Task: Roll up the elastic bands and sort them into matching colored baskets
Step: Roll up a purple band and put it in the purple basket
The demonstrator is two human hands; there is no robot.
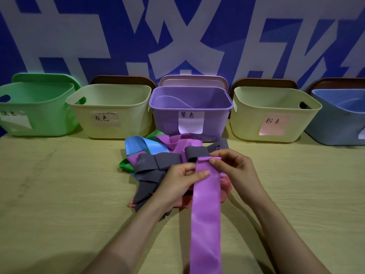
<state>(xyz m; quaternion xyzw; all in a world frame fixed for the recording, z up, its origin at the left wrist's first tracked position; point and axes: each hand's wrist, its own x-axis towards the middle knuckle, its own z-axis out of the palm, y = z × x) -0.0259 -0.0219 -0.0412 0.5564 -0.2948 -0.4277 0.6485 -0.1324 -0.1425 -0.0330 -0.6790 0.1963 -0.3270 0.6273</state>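
A pale wooden table [59,194] stands against a blue wall [59,36] painted with large white shapes. A row of baskets [110,115] lines its far edge, with the purple basket [171,119] in the middle. The purple band [206,214] stretches as one long strip, its long axis running from the person straight away toward that basket, and its far end is curled into a small first roll. The right hand [235,167] pinches that roll between thumb and forefinger. The left hand [177,182] grips the strip just on the near side of the roll, thumb pressed on top. Beyond and left of the fingertips lies a heap of bands [154,163], grey, blue, green and pink
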